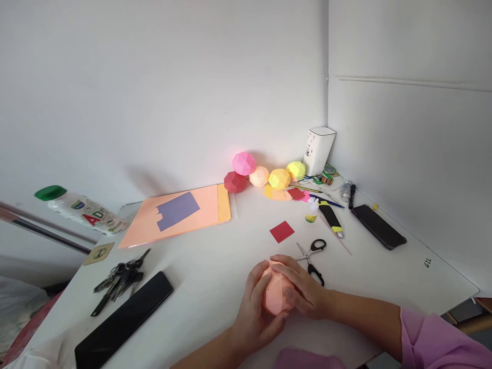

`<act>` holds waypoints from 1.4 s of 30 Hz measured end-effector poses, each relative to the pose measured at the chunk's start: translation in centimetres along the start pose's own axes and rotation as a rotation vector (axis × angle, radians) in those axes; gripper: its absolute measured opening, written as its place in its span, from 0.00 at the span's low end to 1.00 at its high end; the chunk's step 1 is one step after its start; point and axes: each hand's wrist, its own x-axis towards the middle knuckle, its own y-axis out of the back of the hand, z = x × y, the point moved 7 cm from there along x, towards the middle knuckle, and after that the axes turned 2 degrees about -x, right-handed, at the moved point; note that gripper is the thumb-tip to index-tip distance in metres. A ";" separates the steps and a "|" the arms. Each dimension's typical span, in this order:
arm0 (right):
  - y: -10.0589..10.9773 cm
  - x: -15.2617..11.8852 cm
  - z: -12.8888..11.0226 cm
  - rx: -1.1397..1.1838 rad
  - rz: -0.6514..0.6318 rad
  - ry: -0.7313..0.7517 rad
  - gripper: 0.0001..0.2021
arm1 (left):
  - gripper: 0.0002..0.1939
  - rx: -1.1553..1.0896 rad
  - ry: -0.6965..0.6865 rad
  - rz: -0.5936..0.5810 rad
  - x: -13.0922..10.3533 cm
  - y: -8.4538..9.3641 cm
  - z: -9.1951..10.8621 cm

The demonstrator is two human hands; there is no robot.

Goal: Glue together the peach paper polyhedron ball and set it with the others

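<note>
A peach faceted paper ball (277, 292) is cupped between both hands above the near part of the table. My left hand (255, 310) wraps round its left side, thumb low at the front. From the right, my right hand (305, 289) closes over its top and side. Just beyond the right hand lie open scissors (311, 256) with black handles. A small red paper square (282, 231) rests farther back. Against the wall sit more faceted balls: a pink one (244, 164), a red one (234, 182), a peach one (259, 176), an orange one (280, 179) and a yellow one (295, 170).
Peach sheets (146, 225) carry a purple paper piece (179, 210). At left are a white bottle (84, 210), keys (121, 279) and a black slab (125, 323). At right are a glue bottle (311, 211), a utility knife (330, 219), a phone (378, 225) and a white box (320, 151).
</note>
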 end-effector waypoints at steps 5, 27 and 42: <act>0.0 0.1 -0.1 0.004 0.001 -0.002 0.22 | 0.35 -0.009 0.011 0.002 -0.2 -0.1 -0.3; 0.2 0.2 -0.2 0.000 0.004 0.002 0.22 | 0.36 -0.028 0.015 -0.007 0.0 -0.1 -0.2; 0.1 0.0 0.1 0.005 -0.007 -0.019 0.22 | 0.35 -0.031 0.015 -0.004 0.1 -0.1 -0.1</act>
